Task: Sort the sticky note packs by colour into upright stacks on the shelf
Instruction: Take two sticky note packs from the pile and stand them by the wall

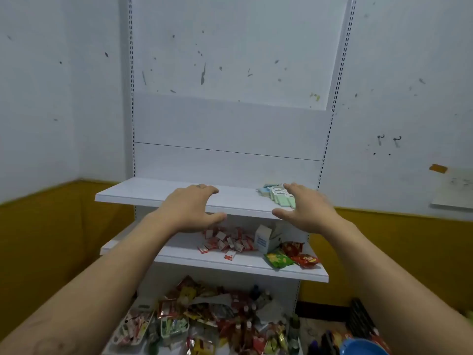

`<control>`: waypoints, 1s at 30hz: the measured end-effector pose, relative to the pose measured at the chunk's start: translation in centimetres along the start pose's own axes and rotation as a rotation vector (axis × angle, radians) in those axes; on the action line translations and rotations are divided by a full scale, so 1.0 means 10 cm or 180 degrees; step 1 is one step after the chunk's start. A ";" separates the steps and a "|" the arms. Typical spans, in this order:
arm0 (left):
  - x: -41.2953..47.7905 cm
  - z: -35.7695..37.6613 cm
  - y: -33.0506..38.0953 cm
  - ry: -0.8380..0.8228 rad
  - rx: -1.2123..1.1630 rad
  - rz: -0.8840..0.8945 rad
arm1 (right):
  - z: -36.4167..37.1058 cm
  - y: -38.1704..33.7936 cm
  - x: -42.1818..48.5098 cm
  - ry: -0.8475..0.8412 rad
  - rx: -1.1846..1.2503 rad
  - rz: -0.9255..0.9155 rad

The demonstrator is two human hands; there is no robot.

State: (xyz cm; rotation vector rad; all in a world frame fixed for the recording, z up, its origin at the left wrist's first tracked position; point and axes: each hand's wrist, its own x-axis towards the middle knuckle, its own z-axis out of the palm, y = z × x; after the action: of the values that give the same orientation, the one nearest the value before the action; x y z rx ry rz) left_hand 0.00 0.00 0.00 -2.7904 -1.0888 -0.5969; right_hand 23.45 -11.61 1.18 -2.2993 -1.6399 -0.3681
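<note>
My left hand and right hand spread, empty; sticky note packs beside my right seem light, slick: pinch edges.

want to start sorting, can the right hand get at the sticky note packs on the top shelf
Probably yes. The right hand, open, is right next to the sticky note packs lying on the top shelf, with nothing between them.
</note>
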 end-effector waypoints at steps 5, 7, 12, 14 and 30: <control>0.20 0.20 -0.11 -0.0157 0.0019 -0.0083 | 0.25 0.07 0.27 -0.0121 -0.0050 0.0031; 0.30 0.29 -0.14 -0.0184 0.0017 -0.0090 | 0.37 0.12 0.40 -0.0176 -0.0020 0.0053; 0.67 0.53 -0.17 -0.0233 0.0042 -0.0128 | 0.63 0.32 0.77 -0.0266 0.0003 0.0045; 0.88 0.61 -0.17 -0.0283 0.0049 -0.0132 | 0.73 0.44 0.95 -0.0282 0.0038 0.0070; 2.40 1.25 0.21 -0.0503 0.0252 -0.0035 | 1.41 1.64 2.06 -0.0300 0.0434 0.0411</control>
State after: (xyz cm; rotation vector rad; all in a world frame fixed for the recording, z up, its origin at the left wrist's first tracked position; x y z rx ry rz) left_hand 21.57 16.35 -2.11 -2.8038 -1.1295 -0.3305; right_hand 46.09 6.62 -5.66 -2.3353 -1.4984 -0.1170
